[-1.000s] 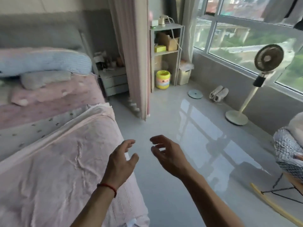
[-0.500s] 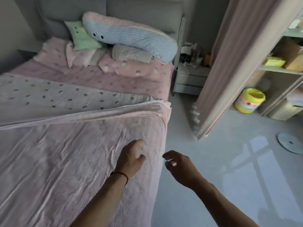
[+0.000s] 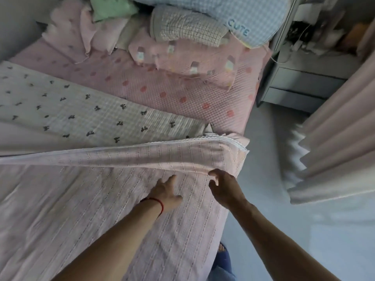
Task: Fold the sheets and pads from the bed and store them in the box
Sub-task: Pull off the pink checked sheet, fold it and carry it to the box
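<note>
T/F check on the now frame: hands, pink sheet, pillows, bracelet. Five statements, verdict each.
1. The left hand wears a red bracelet. True.
2. The right hand has a grip on a pillow. False: it holds nothing, fingers curled loosely near the pink sheet fold.
3. The blue pillow reads "CUTE". True.
4. The pink sheet lies on the floor. False: it lies on the bed.
5. The left hand lies over the pink sheet. True.

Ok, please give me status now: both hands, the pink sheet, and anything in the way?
Left hand open, over pink sheet. Right hand open, fingers at its folded edge, no grip yet. Sheet lies spread on bed. Pillows lie beyond, at the head end.
</note>
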Demonstrator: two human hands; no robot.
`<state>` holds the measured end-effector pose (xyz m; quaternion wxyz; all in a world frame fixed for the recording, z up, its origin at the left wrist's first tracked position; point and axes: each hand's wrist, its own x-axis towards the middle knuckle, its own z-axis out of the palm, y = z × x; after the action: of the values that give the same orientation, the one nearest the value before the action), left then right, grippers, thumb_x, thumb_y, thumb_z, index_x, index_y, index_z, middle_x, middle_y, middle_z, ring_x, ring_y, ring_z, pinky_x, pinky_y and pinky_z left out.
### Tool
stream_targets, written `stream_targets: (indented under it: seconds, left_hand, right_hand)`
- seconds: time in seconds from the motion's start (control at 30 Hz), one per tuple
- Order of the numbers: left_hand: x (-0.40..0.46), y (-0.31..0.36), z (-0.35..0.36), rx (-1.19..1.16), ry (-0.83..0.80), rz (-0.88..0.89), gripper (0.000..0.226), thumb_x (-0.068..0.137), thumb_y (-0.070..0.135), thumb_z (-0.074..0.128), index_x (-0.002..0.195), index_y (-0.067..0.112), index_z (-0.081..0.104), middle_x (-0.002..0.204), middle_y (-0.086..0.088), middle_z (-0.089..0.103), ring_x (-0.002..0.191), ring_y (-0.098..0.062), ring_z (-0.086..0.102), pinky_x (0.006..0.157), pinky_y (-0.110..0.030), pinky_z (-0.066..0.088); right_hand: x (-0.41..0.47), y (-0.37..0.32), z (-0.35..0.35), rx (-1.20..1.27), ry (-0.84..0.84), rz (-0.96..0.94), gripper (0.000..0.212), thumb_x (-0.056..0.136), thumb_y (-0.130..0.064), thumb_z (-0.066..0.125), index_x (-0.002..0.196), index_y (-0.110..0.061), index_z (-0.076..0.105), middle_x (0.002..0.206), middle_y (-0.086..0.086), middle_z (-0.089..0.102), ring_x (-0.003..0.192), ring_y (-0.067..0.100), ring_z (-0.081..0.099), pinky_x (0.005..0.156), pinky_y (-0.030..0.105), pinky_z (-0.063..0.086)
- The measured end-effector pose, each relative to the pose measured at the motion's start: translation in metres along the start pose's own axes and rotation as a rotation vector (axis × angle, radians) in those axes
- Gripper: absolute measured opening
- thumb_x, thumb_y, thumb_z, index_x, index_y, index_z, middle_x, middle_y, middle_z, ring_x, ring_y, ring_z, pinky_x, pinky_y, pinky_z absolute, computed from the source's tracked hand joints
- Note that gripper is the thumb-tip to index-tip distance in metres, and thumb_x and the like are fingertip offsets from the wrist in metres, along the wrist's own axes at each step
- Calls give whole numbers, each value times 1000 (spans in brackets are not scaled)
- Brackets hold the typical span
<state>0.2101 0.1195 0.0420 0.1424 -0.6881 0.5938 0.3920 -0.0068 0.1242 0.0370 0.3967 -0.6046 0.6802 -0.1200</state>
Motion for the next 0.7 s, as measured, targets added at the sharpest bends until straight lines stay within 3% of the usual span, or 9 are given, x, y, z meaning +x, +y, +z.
stream_targets:
  seconds: [0.13, 0.23, 0.3, 0.37, 0.47, 0.57, 0.63, 0.67, 0.7]
  left_hand:
    - [117, 17, 34, 14, -57, -226, 114, 88, 66, 61, 160, 3, 0, 163, -28, 18, 149, -39, 28, 119, -43, 33]
    - [169, 5, 71, 103, 28, -254, 137, 57, 83, 66, 157, 3, 17, 149, -25, 39, 136, -37, 43, 107, -43, 47]
    - [186, -1, 85, 124, 50, -299, 149, 50, 82, 69, 154, -7, 9, 139, -29, 47, 129, -38, 48, 100, -45, 52]
    - [189, -1, 88, 113, 32, -332, 154, 49, 78, 75, 153, -12, 5, 137, -30, 49, 129, -39, 49, 99, -46, 53]
    - [185, 7, 79, 131, 10, -374, 151, 55, 75, 80, 153, -10, 2, 143, -34, 40, 136, -43, 40, 103, -51, 48]
    - [174, 14, 67, 78, -73, -366, 155, 56, 83, 73, 155, -5, -8, 153, -41, 22, 147, -50, 22, 114, -57, 36]
    - [154, 28, 57, -66, -111, -370, 151, 61, 95, 56, 157, -1, -10, 160, -39, -6, 152, -49, 2, 120, -63, 19]
    - [143, 37, 51, -189, -96, -388, 145, 64, 97, 47, 158, -3, 1, 161, -35, -13, 152, -47, 7, 118, -62, 19]
    - [132, 46, 45, -357, -38, -392, 134, 68, 97, 43, 151, -8, 28, 161, -34, -17, 146, -44, 31, 114, -57, 32]
  right_hand:
    - [136, 19, 1, -165, -6, -87, 51, 98, -12, 54, 148, -19, 50, 162, 1, 40, 146, 25, 40, 118, 41, 36]
    - [211, 23, 10, -396, -9, -233, 61, 98, -16, 56, 156, -23, 36, 171, -6, 16, 152, 23, 21, 117, 49, 30]
    - [241, 31, 18, -546, 11, -290, 62, 99, -29, 60, 155, -23, 34, 165, -2, 32, 147, 28, 28, 112, 51, 31]
    - [250, 43, 28, -687, 90, -381, 65, 90, -39, 73, 145, -17, 48, 144, 5, 56, 128, 33, 48, 99, 51, 36]
    - [240, 71, 31, -797, 201, -535, 67, 73, -37, 84, 130, -6, 64, 117, 10, 72, 97, 32, 65, 92, 48, 37]
    - [213, 107, 17, -709, 257, -572, 65, 63, -21, 94, 120, -2, 71, 81, 12, 75, 67, 34, 70, 77, 44, 54]
    - [183, 125, 9, -675, 243, -443, 62, 62, -14, 94, 118, -11, 69, 88, 15, 76, 62, 39, 69, 62, 48, 58]
    - [166, 128, 7, -684, 161, -389, 65, 65, -16, 92, 123, -17, 62, 97, 15, 76, 67, 42, 71, 60, 52, 59]
    - [150, 128, 8, -674, 48, -391, 69, 69, -21, 91, 128, -20, 56, 108, 15, 75, 75, 44, 72, 65, 58, 60]
